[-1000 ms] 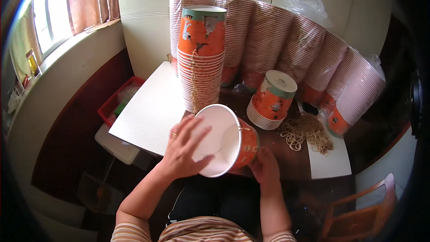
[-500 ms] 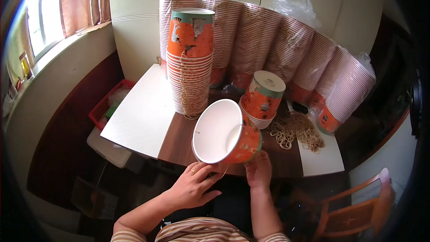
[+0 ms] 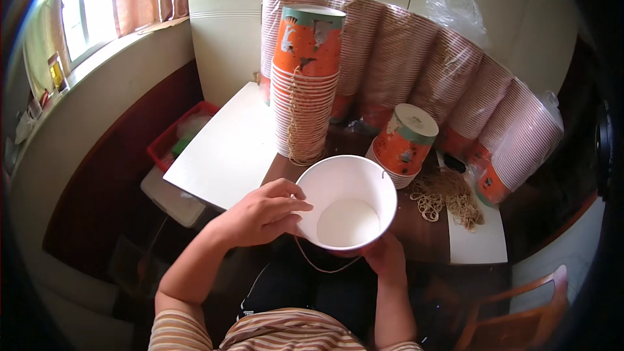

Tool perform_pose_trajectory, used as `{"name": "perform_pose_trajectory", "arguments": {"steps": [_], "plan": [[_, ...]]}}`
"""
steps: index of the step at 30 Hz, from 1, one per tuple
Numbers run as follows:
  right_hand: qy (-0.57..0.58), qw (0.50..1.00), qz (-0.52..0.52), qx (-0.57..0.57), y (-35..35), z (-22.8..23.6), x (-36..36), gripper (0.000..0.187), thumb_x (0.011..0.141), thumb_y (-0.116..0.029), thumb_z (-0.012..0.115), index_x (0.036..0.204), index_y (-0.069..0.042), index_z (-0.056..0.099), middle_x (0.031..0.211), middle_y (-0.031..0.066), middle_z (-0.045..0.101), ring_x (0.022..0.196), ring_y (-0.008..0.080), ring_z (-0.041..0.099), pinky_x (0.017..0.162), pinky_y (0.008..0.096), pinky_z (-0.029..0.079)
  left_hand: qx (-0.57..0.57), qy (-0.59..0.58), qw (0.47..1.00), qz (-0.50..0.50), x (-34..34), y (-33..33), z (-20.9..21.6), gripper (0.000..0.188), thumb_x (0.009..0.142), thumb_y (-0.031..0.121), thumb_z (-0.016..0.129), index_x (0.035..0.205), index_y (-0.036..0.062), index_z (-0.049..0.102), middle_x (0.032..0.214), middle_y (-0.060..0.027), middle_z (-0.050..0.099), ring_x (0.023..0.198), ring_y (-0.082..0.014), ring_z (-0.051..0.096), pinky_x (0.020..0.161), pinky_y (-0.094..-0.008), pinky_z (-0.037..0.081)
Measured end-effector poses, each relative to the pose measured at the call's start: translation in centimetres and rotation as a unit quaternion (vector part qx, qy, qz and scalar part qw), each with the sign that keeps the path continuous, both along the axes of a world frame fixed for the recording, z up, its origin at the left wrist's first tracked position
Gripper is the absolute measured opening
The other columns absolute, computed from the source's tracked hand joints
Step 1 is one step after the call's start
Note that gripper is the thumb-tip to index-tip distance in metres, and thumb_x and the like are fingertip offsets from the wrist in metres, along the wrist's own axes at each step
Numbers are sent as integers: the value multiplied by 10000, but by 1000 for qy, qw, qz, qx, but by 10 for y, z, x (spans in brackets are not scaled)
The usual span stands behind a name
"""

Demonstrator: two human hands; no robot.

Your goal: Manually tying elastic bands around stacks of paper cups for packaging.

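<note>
In front of me an orange paper bucket (image 3: 348, 221), white inside, is held with its mouth tilted up toward me. My right hand (image 3: 385, 255) supports it from below at the right, its fingers partly hidden by the bucket. At the left rim, my left hand (image 3: 270, 211) is closed in a pinch, its fingertips over the bucket's edge. A thin cord (image 3: 318, 266) hangs in a loop below the bucket, running up toward the left fingers; its end there is hidden. A short bit of cord pokes through the inner wall near the right rim.
Behind stands a tall stack of upturned buckets (image 3: 305, 78), cords draped down its side. A shorter stack (image 3: 404, 143) is beside a pile of tan cords (image 3: 455, 198). Plastic-wrapped bucket stacks (image 3: 403, 52) line the back. A red basket (image 3: 159, 146) and wooden chair (image 3: 520, 312) flank the table.
The bucket has turned from facing left to opening upward toward me. My left hand has risen from below it to the left rim. The whole view has shifted slightly.
</note>
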State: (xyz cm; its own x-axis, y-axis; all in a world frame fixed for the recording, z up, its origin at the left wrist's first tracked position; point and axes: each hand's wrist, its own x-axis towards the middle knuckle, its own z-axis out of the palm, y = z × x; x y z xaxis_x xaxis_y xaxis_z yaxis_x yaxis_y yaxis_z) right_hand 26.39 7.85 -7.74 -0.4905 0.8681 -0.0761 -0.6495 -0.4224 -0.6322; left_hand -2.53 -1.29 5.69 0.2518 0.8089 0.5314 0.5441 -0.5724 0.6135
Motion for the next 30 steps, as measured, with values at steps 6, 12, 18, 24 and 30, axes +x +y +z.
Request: {"name": "perform_pose_trajectory", "arguments": {"steps": [6, 12, 18, 24, 30], "plan": [[44, 991, 56, -111, 2, -19, 4, 454, 904, -117, 485, 1332, 17, 416, 1332, 162, 490, 1220, 280, 489, 1019, 430, 416, -119, 20, 980, -158, -3, 7, 24, 196, 884, 91, 599, 1043, -8, 654, 985, -135, 623, 901, -263, 635, 804, -331, 505], [82, 985, 76, -135, 1, -16, -9, 487, 872, -78, 499, 1343, 4, 408, 1342, 170, 478, 1240, 292, 473, 1029, 437, 416, -174, 34, 969, -170, -2, 7, 35, 195, 885, 124, 606, 1013, -9, 669, 939, -127, 636, 851, -249, 634, 753, -321, 506], [71, 987, 61, -128, -2, -15, -10, 485, 879, -89, 496, 1346, 4, 403, 1349, 174, 471, 1242, 299, 471, 1032, 440, 416, -139, 42, 974, -171, 4, 7, 32, 149, 865, 78, 639, 988, 8, 688, 930, -119, 647, 829, -213, 646, 721, -301, 530], [94, 984, 72, -136, 1, -22, -12, 458, 898, -106, 466, 1342, -6, 416, 1351, 164, 474, 1241, 299, 472, 1039, 462, 400, -42, 85, 990, -102, 13, -1, 29, 111, 813, 50, 668, 912, 0, 674, 905, -109, 643, 797, -250, 659, 709, -322, 547], [93, 985, 70, -126, -2, -19, -14, 453, 899, -113, 468, 1337, -8, 422, 1346, 160, 480, 1243, 296, 472, 1035, 463, 402, -22, 59, 993, -98, 13, -2, 25, 118, 812, 43, 652, 912, -14, 634, 896, -107, 624, 760, -280, 642, 685, -352, 522]]}}
